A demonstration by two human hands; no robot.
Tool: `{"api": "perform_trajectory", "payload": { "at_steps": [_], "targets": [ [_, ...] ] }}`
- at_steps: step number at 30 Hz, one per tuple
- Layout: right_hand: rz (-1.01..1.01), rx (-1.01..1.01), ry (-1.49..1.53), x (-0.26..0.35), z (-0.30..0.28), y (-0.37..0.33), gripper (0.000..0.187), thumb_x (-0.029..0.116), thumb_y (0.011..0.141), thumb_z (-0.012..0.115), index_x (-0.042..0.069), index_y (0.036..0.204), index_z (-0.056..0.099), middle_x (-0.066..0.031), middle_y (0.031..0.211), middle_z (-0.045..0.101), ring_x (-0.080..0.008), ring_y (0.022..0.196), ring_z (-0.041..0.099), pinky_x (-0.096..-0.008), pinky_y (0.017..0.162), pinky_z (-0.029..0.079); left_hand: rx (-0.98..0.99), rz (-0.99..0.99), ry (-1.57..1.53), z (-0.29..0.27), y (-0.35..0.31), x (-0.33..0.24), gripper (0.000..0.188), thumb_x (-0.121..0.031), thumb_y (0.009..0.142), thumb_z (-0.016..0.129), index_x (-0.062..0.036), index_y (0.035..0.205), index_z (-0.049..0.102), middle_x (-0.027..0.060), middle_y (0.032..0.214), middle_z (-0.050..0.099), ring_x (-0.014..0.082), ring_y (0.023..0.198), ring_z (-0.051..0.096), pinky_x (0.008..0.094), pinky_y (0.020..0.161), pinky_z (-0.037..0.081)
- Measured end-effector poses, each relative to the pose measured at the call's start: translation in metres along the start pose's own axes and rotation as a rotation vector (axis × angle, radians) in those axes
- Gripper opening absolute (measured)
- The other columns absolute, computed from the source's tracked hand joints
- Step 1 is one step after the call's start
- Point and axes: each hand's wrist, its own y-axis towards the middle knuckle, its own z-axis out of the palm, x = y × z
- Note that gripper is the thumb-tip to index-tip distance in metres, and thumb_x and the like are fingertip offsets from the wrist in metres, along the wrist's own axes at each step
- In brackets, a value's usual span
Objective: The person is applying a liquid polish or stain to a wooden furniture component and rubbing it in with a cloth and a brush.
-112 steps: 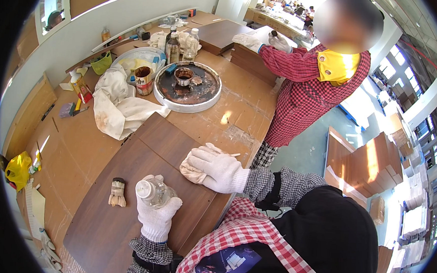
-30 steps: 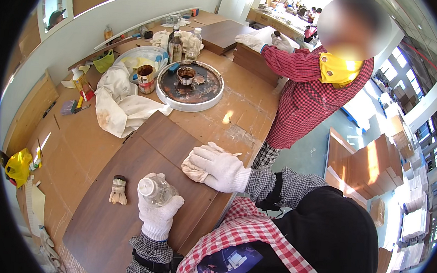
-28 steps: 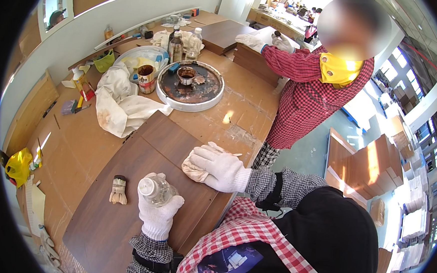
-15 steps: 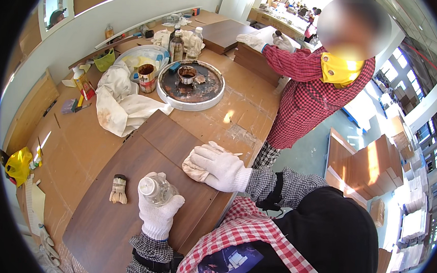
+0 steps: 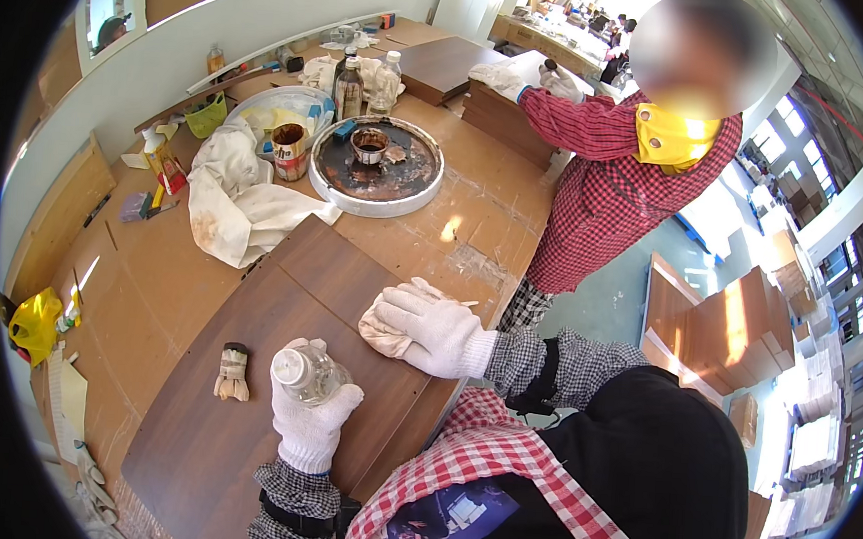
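Note:
My left hand (image 5: 305, 425), in a white knit glove, is wrapped round a clear plastic bottle (image 5: 318, 379) with a white cap, held above the brown wood-grain panel (image 5: 232, 455). My gloved right hand (image 5: 437, 334) presses a bunched cream cloth (image 5: 384, 328) onto the panel's right part; its fingers lie over the cloth. Left of the bottle, a small bound cloth roll (image 5: 232, 374) with a dark end lies on the panel by itself. Thin dark lines run along the panel.
Beyond the panel stand a round white-rimmed tray (image 5: 427, 185) with a small dark-filled cup (image 5: 369, 147), a stained can (image 5: 289, 152), bottles (image 5: 348, 92) and a crumpled white cloth (image 5: 228, 203). A co-worker in a red checked sleeve (image 5: 579, 125) works at stacked panels (image 5: 504, 126). More boards (image 5: 735, 323) lie at right.
Hardly anything differs. My right hand and the cloth have shifted very slightly; my left hand still holds the bottle in the same place.

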Motion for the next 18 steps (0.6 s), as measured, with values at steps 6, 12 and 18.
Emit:
{"api": "perform_trajectory", "payload": {
  "at_steps": [6,12,18],
  "targets": [
    [0.016,0.021,-0.015,0.0041,-0.0041,0.0006,0.039,0.022,0.087,0.065,0.006,0.122,0.058,-0.0148,0.117,0.058,-0.0344,0.116,0.057,-0.0467,0.104,0.044,-0.013,0.037,0.05,0.0025,-0.0014,-0.0062,0.088,-0.007,0.066,0.092,-0.0054,0.141,0.047,0.0095,0.133,0.061,0.019,0.115,0.061,0.0357,0.1,0.052],
    [0.035,0.044,-0.006,0.0059,-0.0068,0.0011,0.039,0.023,0.088,0.065,0.007,0.122,0.057,-0.0137,0.118,0.057,-0.0339,0.116,0.057,-0.0476,0.105,0.043,-0.02,0.027,0.032,0.0038,-0.0027,-0.0088,0.086,-0.005,0.066,0.09,-0.0053,0.14,0.047,0.0095,0.132,0.06,0.0194,0.114,0.061,0.0362,0.1,0.052],
    [0.055,0.058,0.011,0.0053,-0.0071,0.0009,0.04,0.023,0.088,0.066,0.008,0.123,0.057,-0.0139,0.119,0.058,-0.0354,0.116,0.057,-0.0498,0.107,0.043,-0.034,0.001,0.057,0.0054,-0.0017,-0.0087,0.086,-0.006,0.065,0.089,-0.0052,0.14,0.047,0.0097,0.132,0.06,0.02,0.113,0.061,0.0366,0.1,0.052]
  ]
}}
